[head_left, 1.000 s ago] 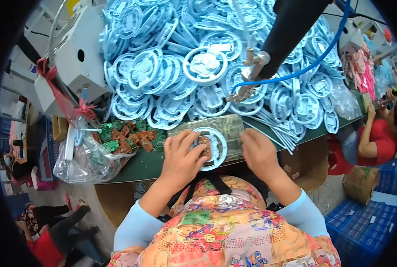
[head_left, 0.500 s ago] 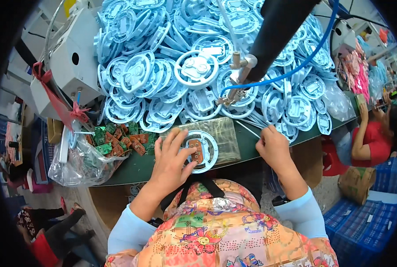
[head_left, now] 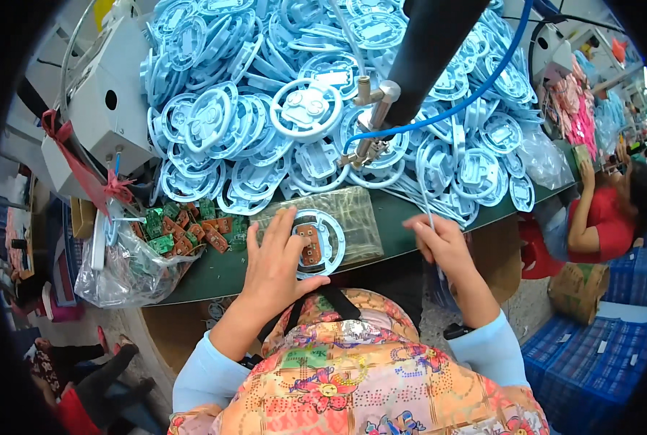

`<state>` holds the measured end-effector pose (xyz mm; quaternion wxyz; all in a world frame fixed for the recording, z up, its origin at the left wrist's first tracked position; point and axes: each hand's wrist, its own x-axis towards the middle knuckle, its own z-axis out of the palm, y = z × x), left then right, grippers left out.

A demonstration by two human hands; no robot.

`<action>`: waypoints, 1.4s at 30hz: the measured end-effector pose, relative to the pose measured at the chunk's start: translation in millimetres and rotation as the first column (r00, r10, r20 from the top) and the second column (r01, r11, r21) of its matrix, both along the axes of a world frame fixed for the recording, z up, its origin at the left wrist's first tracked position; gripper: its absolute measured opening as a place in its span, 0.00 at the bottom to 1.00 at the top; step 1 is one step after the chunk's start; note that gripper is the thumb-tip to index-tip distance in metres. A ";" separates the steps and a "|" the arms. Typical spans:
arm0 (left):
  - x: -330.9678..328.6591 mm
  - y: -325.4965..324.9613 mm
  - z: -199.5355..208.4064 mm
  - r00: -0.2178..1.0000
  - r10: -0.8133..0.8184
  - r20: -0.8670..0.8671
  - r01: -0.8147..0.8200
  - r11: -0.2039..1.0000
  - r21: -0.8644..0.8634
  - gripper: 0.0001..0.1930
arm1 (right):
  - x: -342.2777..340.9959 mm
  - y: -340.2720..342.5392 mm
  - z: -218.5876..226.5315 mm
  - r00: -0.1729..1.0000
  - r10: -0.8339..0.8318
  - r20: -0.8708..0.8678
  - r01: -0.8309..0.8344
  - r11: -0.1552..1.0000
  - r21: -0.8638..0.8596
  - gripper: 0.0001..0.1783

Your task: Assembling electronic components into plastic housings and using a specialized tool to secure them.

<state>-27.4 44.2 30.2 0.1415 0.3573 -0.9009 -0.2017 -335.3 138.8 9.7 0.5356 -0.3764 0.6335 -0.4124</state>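
Note:
A light blue plastic toy steering wheel [head_left: 337, 250] lies flat near the table's front edge, with a brown circuit board [head_left: 311, 245] set in its middle. My left hand [head_left: 273, 264] holds it from the left, with the thumb at the near rim and the fingers over the left side, partly hiding the wheel and board. To the right, my right hand [head_left: 443, 243] is closed on a thin pale rod [head_left: 426, 196] that points up and away. Beneath the wheel lies a flat slab wrapped in clear, yellowish plastic [head_left: 360, 221].
A big heap of light blue steering wheels [head_left: 215, 119] covers the far side. Green and brown circuit boards [head_left: 186, 228] spill from a clear bag [head_left: 131, 272] at left. A black arm with a metal fitting [head_left: 378, 109] and blue hose hangs overhead. Another person [head_left: 602, 225] sits at far right.
My right hand has lifted the rod from lying low over the table to pointing upward. My left thumb has moved off the circuit board to the wheel's near rim. The view has shifted slightly.

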 end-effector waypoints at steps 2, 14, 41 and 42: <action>1.3 0.7 -1.3 1.000 0.019 0.003 -0.019 1.000 0.005 0.36 | 15.8 -21.5 1.0 0.998 0.018 0.053 -0.018 1.000 -0.012 0.13; 1.0 1.1 -8.4 0.999 0.048 0.006 -0.048 0.999 0.021 0.38 | 42.7 -9.0 20.6 0.511 0.204 -0.835 -0.402 0.915 -0.023 0.16; 9.5 -15.4 -23.8 0.953 0.031 -0.301 -0.033 0.999 -0.001 0.35 | 43.8 -56.6 9.1 0.721 0.343 -0.602 -0.539 0.824 -0.176 0.06; 9.6 -15.4 -23.4 0.954 0.032 -0.298 -0.035 0.999 -0.003 0.35 | 44.2 -56.5 8.2 0.722 0.343 -0.601 -0.539 0.823 -0.179 0.06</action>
